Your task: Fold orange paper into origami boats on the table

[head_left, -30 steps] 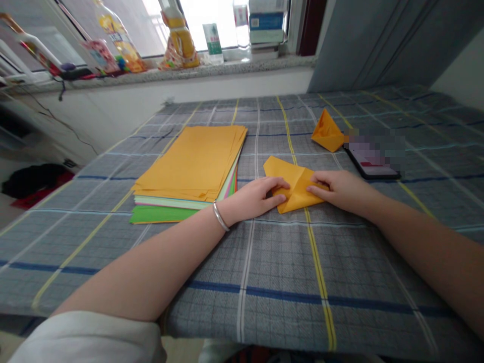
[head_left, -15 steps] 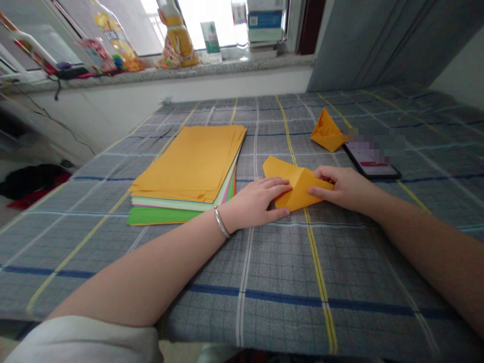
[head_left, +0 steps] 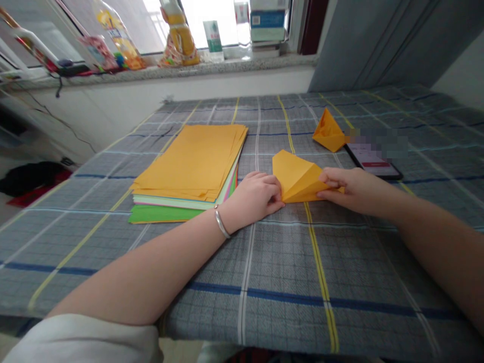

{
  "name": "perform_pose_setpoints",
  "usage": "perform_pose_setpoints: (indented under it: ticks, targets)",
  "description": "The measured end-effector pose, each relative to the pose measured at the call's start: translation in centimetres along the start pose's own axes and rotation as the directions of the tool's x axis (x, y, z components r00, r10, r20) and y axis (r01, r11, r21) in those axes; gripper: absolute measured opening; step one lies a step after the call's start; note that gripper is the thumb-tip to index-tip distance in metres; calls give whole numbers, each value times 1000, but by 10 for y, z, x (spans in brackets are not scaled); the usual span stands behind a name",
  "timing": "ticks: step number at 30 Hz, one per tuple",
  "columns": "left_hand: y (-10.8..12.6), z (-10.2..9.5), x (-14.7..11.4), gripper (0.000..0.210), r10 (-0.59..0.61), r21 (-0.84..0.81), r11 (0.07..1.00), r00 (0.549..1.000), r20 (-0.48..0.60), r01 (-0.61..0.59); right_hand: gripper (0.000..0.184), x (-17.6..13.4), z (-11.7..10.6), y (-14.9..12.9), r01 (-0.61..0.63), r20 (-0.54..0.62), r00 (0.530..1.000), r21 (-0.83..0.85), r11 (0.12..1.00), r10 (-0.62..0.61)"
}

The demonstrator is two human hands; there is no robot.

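A partly folded sheet of orange paper (head_left: 297, 174) lies on the checked cloth, between my two hands. My left hand (head_left: 260, 194), with a silver bangle at the wrist, pinches its near left corner, fingers curled. On the paper's right end, my right hand (head_left: 346, 186) is closed, thumb in front and fingers behind. A crease runs from the left hand's corner up toward the far edge, and the near part stands slightly raised. Left of my hands is a stack of paper (head_left: 192, 161), orange on top with white, pink and green sheets below.
Beyond my right hand stand a folded orange paper piece (head_left: 328, 132) and a phone (head_left: 372, 161) partly blurred out. Bottles, boxes and packets line the window sill (head_left: 227, 65) at the back. The cloth (head_left: 280, 282) covers the whole table.
My left hand has gone from lying flat on the paper to pinching its near corner. The paper's near side has been folded up, and my right hand has shifted slightly right.
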State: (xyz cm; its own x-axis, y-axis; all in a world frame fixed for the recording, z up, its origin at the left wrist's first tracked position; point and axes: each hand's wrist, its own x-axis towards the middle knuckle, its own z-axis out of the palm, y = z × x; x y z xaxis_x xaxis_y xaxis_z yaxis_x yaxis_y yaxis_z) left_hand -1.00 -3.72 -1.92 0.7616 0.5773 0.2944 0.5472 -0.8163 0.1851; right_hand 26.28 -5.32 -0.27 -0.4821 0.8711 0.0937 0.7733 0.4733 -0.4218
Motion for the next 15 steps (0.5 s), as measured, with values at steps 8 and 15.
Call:
perform_pose_setpoints:
  ticks: [8, 15]
  targets:
    - [-6, 5, 0, 28, -80, -151, 985, 997, 2, 79, 23, 6, 0, -2, -190, 43, 981, 78, 979, 187]
    - [-5, 9, -1, 15, -116, -299, 951, 989, -90, 84, 31, 13, 7, 1, -255, 34, 966, -39, 966, 256]
